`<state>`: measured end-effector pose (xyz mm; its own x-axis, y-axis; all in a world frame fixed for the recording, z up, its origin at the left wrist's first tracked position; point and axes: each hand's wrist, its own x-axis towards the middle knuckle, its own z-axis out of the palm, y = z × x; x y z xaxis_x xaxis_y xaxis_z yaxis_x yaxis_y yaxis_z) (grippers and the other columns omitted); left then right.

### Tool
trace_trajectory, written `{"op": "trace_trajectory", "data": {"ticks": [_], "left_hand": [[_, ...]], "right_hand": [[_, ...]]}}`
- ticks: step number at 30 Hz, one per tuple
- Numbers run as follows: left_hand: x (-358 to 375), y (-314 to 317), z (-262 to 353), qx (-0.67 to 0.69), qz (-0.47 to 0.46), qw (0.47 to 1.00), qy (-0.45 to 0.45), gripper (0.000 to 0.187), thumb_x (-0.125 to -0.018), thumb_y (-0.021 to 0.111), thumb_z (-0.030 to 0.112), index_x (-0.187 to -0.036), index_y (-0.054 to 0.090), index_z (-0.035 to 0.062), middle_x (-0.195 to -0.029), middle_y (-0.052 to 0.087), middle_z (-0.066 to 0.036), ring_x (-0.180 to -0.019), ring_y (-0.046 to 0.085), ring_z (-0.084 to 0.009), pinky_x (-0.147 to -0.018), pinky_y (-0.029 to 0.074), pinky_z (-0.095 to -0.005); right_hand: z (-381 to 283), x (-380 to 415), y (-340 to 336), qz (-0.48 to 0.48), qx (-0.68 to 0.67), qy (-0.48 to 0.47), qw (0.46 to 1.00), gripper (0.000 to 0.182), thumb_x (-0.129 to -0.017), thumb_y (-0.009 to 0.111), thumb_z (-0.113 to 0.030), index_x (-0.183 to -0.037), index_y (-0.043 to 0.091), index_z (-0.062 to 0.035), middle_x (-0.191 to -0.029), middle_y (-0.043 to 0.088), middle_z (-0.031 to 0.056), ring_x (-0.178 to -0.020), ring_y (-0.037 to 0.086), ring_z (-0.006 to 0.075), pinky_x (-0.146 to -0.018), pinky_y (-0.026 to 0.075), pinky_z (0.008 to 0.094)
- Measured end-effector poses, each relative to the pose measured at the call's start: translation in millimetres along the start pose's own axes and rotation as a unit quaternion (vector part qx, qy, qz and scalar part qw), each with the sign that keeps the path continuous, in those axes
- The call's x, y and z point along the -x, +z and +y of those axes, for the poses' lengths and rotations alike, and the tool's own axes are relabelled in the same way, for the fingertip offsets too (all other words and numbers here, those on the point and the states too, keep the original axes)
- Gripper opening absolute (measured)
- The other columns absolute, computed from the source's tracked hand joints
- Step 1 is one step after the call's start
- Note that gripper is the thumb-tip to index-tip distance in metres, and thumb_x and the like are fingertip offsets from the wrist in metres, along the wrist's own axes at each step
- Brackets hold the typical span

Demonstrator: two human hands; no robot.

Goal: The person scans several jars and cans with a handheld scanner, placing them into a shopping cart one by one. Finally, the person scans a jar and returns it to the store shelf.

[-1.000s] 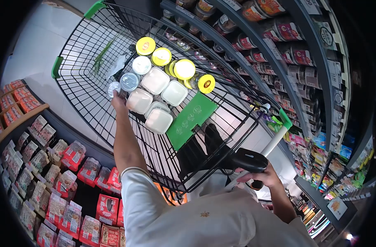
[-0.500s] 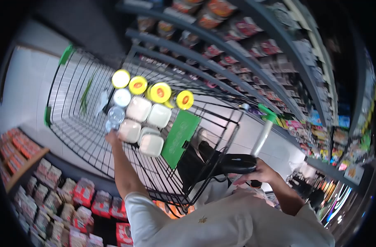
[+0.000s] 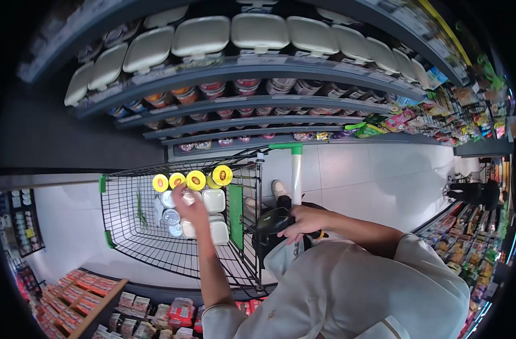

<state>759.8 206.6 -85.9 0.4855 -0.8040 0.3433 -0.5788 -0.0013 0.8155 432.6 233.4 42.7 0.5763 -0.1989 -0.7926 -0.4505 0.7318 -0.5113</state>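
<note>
In the black wire shopping cart (image 3: 150, 251), my left hand (image 3: 191, 208) reaches over several pale square containers (image 3: 214, 200), its fingertips near the yellow-lidded tubs (image 3: 195, 180). The fingers look extended, and nothing is visibly held. Round clear-lidded containers (image 3: 171, 216) stand to its left. My right hand (image 3: 306, 221) is wrapped round the white cart handle (image 3: 296, 178), beside a black rounded object (image 3: 275, 221). A green panel (image 3: 236, 217) stands upright between the containers and the handle.
Shelves (image 3: 229, 70) with pale square boxes and round tubs run along the far side of the cart. Green stalks (image 3: 141, 210) lie in its front part. Red and orange packs (image 3: 80, 299) line the near side. A person in dark clothes (image 3: 478, 193) is at the far right.
The view has turned, showing the shelves more level. My left hand has moved from the cart's near side to above the containers, close to the yellow lids. My right hand stays at the handle.
</note>
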Motion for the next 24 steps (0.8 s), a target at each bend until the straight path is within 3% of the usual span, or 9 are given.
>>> {"op": "trace_trajectory", "data": {"ticks": [3,5,7,8,10,12,16,21,24], "left_hand": [[-18.3,76.3,108.5,0.099,-0.125,0.980,0.115,0.028,-0.093,0.065,0.006,-0.120,0.061,0.0018,-0.120,0.064,-0.013,-0.112,0.060,-0.0268,-0.099,0.046,-0.0373],[-31.4,120.3,172.7,0.105,-0.213,0.965,0.109,0.048,-0.090,0.072,0.012,-0.133,0.055,-0.0015,-0.131,0.061,-0.019,-0.125,0.057,-0.0326,-0.105,0.045,-0.0398],[-37.7,180.7,195.2,0.140,-0.226,0.959,0.097,0.064,-0.088,0.073,0.018,-0.140,0.045,-0.0063,-0.137,0.054,-0.027,-0.127,0.053,-0.0418,-0.109,0.041,-0.0437],[-43.4,209.7,199.8,0.098,-0.218,0.966,0.103,0.075,-0.086,0.078,0.022,-0.143,0.039,-0.0080,-0.139,0.052,-0.028,-0.131,0.053,-0.0381,-0.111,0.042,-0.0429],[-54.3,260.7,207.8,0.090,-0.169,0.980,0.046,0.082,-0.082,0.080,0.026,-0.142,0.038,-0.0104,-0.137,0.049,-0.033,-0.130,0.048,-0.0448,-0.111,0.039,-0.0458],[-69.6,279.6,231.1,0.034,-0.217,0.974,-0.050,0.084,-0.077,0.084,0.027,-0.138,0.040,-0.0108,-0.131,0.052,-0.032,-0.126,0.051,-0.0450,-0.109,0.040,-0.0466],[-82.1,330.4,226.3,0.110,-0.135,0.985,-0.004,0.074,-0.073,0.087,0.026,-0.129,0.052,-0.0068,-0.128,0.053,-0.030,-0.120,0.053,-0.0445,-0.105,0.041,-0.0464],[-94.1,341.1,243.1,0.052,-0.056,0.997,0.015,0.037,-0.085,0.075,0.030,-0.102,0.072,-0.0029,-0.106,0.073,-0.020,-0.101,0.068,-0.0385,-0.093,0.050,-0.0439],[-95.0,333.2,245.1,0.028,-0.103,0.994,0.030,0.031,-0.091,0.070,0.024,-0.106,0.073,-0.0023,-0.107,0.074,-0.019,-0.103,0.068,-0.0372,-0.096,0.049,-0.0417]], "right_hand": [[1.9,2.7,0.2,-0.004,0.002,-0.020,1.000,0.045,-0.091,0.069,-0.018,-0.114,0.055,0.0179,-0.099,0.071,0.0247,-0.089,0.076,0.0315,-0.072,0.065,0.0375],[-1.2,7.1,-0.4,-0.016,0.002,-0.043,0.999,0.046,-0.087,0.068,-0.016,-0.111,0.053,0.0201,-0.095,0.070,0.0258,-0.084,0.077,0.0329,-0.069,0.065,0.0390],[-3.9,12.0,-3.9,-0.025,0.007,-0.040,0.999,0.047,-0.086,0.068,-0.016,-0.112,0.052,0.0201,-0.095,0.070,0.0258,-0.082,0.077,0.0331,-0.068,0.065,0.0387],[-4.3,13.2,-6.5,-0.029,0.009,-0.038,0.999,0.047,-0.086,0.069,-0.016,-0.112,0.052,0.0201,-0.094,0.070,0.0259,-0.081,0.077,0.0332,-0.068,0.065,0.0386],[0.9,10.1,-11.4,-0.060,-0.002,-0.052,0.997,0.043,-0.085,0.069,-0.016,-0.108,0.056,0.0181,-0.093,0.070,0.0248,-0.077,0.077,0.0318,-0.065,0.065,0.0368],[3.9,11.6,-15.5,-0.076,0.023,-0.081,0.994,0.041,-0.086,0.069,-0.018,-0.103,0.058,0.0182,-0.089,0.072,0.0231,-0.077,0.077,0.0279,-0.066,0.065,0.0346],[17.1,2.5,-21.1,-0.095,0.033,-0.109,0.989,0.041,-0.084,0.069,-0.020,-0.101,0.061,0.0165,-0.090,0.072,0.0211,-0.075,0.077,0.0278,-0.065,0.065,0.0334],[21.6,-0.5,-25.3,-0.111,0.035,-0.138,0.984,0.039,-0.083,0.069,-0.020,-0.101,0.063,0.0135,-0.089,0.072,0.0194,-0.074,0.077,0.0265,-0.064,0.064,0.0329],[30.3,-3.7,-28.0,-0.110,0.078,-0.173,0.976,0.033,-0.081,0.070,-0.019,-0.096,0.065,0.0101,-0.081,0.072,0.0179,-0.071,0.076,0.0236,-0.063,0.062,0.0340]]}}
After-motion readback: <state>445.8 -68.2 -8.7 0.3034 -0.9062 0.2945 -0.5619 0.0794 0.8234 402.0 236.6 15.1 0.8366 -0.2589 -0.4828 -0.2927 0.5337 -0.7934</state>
